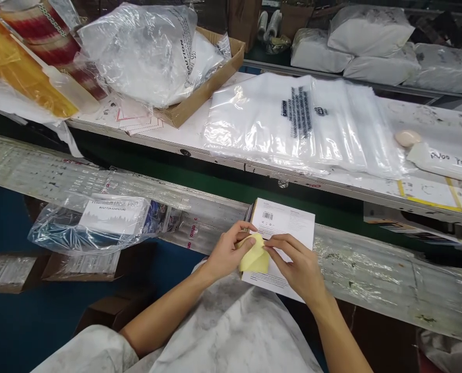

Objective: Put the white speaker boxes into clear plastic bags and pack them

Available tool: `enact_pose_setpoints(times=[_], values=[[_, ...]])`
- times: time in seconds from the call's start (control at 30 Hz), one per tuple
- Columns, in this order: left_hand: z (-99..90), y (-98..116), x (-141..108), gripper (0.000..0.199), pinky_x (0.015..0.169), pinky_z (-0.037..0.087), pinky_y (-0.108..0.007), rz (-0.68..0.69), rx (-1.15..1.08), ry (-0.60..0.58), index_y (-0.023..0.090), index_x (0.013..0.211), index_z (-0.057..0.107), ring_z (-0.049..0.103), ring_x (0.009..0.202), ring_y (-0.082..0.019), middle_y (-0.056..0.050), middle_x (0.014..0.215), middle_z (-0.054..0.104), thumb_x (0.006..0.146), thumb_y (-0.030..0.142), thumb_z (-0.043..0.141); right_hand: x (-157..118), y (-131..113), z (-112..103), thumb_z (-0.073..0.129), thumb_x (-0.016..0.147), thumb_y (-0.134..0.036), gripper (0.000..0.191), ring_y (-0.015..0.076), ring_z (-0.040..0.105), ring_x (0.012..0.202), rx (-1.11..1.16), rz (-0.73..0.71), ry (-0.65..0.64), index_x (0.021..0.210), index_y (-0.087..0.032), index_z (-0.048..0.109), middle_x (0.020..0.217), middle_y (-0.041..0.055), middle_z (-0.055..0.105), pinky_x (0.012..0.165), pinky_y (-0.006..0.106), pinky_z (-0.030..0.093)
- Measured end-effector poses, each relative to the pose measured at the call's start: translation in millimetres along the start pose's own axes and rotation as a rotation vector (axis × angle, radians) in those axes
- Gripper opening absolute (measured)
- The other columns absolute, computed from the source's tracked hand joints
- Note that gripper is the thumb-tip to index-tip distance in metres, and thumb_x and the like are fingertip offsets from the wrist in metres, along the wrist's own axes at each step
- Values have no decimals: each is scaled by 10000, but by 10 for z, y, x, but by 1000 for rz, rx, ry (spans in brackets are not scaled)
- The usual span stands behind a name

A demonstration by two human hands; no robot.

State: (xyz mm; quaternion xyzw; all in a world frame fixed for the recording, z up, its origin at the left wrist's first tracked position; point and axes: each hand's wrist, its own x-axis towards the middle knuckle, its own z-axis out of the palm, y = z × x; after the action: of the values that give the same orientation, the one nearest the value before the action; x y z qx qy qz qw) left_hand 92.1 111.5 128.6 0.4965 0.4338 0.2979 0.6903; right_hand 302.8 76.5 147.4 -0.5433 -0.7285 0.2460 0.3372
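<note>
A white printed box (285,220) with a barcode lies tilted on the metal ledge right in front of me. Above its lower left part, a pale yellow sheet of paper (255,260) is held between both hands. My left hand (227,248) pinches its upper left side with the thumb on top. At the sheet's upper right edge, my right hand (297,261) pinches with thumb and fingertips. The box's left part is partly hidden beneath the sheet and my fingers.
A bagged printed pack (114,215) lies on the ledge (363,269) to the left. Flat clear plastic bags (254,119) cover the white shelf beyond. An open carton (215,77) holds crumpled plastic. Wrapped white packs (371,31) stand at the back right.
</note>
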Motion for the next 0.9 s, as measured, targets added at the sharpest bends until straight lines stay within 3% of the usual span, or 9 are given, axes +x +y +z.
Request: enact_pose_setpoints(times=[0.17, 0.4, 0.5, 0.67, 0.9], values=[[15, 58, 8, 396, 627, 507, -244, -83, -145, 73, 218, 1126, 565, 693, 719, -168, -35, 883, 753, 927, 527, 714, -37, -35, 82, 640, 1021, -170, 144, 208, 751, 885, -154, -165, 65, 1082, -275, 717, 1015, 56, 771, 762, 362, 619], [-231, -1, 3, 492, 581, 500, -243, -137, -226, 253, 231, 1116, 530, 704, 690, -186, -20, 834, 750, 842, 562, 770, -206, -41, -78, 616, 1029, -201, 94, 198, 695, 807, -13, 59, 68, 1012, -269, 678, 960, 56, 731, 678, 341, 587], [-247, -61, -68, 380, 578, 477, -232, -119, -133, 211, 229, 1125, 556, 687, 690, -171, -25, 850, 761, 910, 499, 717, -209, -85, -68, 623, 1030, -235, 67, 191, 670, 788, 41, 111, 15, 1036, -265, 682, 988, 59, 727, 682, 338, 584], [-110, -50, -175, 256, 597, 471, -229, -71, 11, 106, 229, 1147, 594, 701, 751, -176, -32, 895, 763, 980, 418, 638, -110, -214, 115, 594, 1047, -262, 118, 191, 693, 831, 43, 76, -44, 1088, -269, 705, 1073, 77, 715, 724, 340, 603], [-97, -61, -159, 324, 573, 477, -224, -138, -220, 76, 215, 1087, 577, 677, 669, -161, -23, 816, 748, 905, 435, 729, -161, -130, 223, 630, 1031, -234, 101, 206, 750, 866, -169, -84, 31, 1038, -269, 725, 1009, 64, 766, 747, 346, 617]])
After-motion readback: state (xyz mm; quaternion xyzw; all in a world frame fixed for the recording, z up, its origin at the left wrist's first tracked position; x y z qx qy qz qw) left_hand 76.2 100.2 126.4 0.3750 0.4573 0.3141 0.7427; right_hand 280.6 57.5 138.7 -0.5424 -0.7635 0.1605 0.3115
